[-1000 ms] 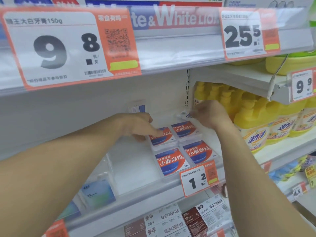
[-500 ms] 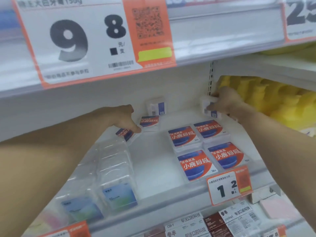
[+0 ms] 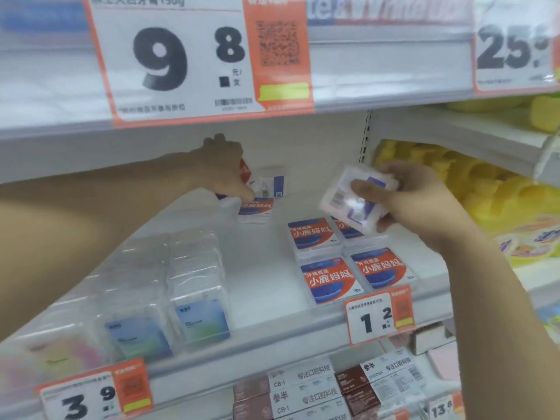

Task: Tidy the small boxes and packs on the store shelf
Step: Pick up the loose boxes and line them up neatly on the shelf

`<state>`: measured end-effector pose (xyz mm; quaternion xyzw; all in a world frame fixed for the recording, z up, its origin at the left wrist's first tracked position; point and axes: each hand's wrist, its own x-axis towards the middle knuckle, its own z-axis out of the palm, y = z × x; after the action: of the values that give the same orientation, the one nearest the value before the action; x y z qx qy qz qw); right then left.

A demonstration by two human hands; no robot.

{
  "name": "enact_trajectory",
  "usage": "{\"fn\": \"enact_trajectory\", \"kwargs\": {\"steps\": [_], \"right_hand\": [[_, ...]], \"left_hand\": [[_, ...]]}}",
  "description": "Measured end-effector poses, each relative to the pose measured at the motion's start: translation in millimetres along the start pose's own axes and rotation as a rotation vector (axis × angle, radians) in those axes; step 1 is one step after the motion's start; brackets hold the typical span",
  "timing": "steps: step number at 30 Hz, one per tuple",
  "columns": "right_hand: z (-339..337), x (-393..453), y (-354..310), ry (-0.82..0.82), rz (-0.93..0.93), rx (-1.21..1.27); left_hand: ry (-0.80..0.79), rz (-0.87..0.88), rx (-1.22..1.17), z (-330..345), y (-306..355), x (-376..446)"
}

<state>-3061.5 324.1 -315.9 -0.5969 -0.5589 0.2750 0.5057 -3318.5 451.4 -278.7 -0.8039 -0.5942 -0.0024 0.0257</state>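
Observation:
My right hand (image 3: 424, 204) holds a small clear floss box (image 3: 351, 201), its white back label facing me, lifted above the shelf. Below it lie several red-and-blue floss boxes (image 3: 328, 281) flat in two rows near the front edge. My left hand (image 3: 225, 169) reaches to the back of the shelf and grips a red-labelled box (image 3: 245, 171) that is mostly hidden by the fingers. Another red-and-blue box (image 3: 256, 209) lies just under that hand, and a white-and-blue box (image 3: 274, 184) stands against the back wall.
Clear plastic packs with blue labels (image 3: 200, 298) stand in rows on the left of the white shelf (image 3: 263, 283). Price tags (image 3: 378, 316) hang on the front rail. Yellow bottles (image 3: 485, 189) fill the bay to the right. Brown boxes (image 3: 357, 386) sit on the shelf below.
My right hand has pulled the clear box from the back corner out towards me and lifted it. My left hand has moved deeper and closed on a red-labelled box at the back.

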Motion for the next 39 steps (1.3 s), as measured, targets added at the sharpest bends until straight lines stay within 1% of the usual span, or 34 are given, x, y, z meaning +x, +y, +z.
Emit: {"fn": "enact_trajectory", "kwargs": {"steps": [1, 3, 5, 6, 8, 10, 14, 16, 17, 20, 22, 25, 28, 31, 34, 39], "right_hand": [[-6, -7, 5, 0.025, 0.010, -0.005], [-17, -17, 17, 0.152, 0.048, 0.029], [-25, -27, 28, 0.284, 0.024, 0.081], [-27, -32, 32, 0.311, 0.000, 0.075], [-30, -44, 43, 0.279, -0.046, 0.037], [-31, -53, 55, 0.206, -0.049, 0.005], [-33, -60, 68, 0.125, 0.030, -0.118], [-35, -62, 67, 0.076, 0.101, -0.202], [-37, -64, 67, 0.022, 0.139, -0.211], [-42, -65, 64, -0.137, 0.228, -0.198], [-44, -64, 62, -0.186, 0.265, -0.165], [-44, -60, 62, -0.134, 0.263, -0.192], [-43, -57, 59, -0.111, 0.246, -0.257], [-43, -56, 57, -0.105, 0.239, -0.263], [-42, -55, 54, -0.065, 0.221, -0.276], [-40, -54, 57, -0.066, 0.328, -0.297]], "left_hand": [[0.029, 0.054, 0.018, -6, 11, -7], [0.035, 0.181, 0.030, -18, 36, -25], [-0.025, 0.274, -0.022, -26, 62, -47], [-0.056, 0.305, -0.049, -29, 74, -57], [-0.076, 0.340, -0.106, -25, 95, -76], [-0.053, 0.382, -0.166, -10, 112, -93], [0.077, 0.410, -0.292, 33, 128, -118], [0.139, 0.395, -0.353, 52, 127, -120], [0.147, 0.379, -0.401, 61, 126, -120], [0.134, 0.364, -0.495, 81, 123, -122], [0.122, 0.368, -0.529, 88, 121, -127], [0.111, 0.310, -0.550, 97, 117, -133], [0.167, 0.203, -0.601, 106, 116, -139], [0.213, 0.127, -0.647, 111, 117, -142], [0.244, 0.062, -0.703, 114, 119, -144], [0.240, 0.031, -0.720, 117, 125, -147]]}}
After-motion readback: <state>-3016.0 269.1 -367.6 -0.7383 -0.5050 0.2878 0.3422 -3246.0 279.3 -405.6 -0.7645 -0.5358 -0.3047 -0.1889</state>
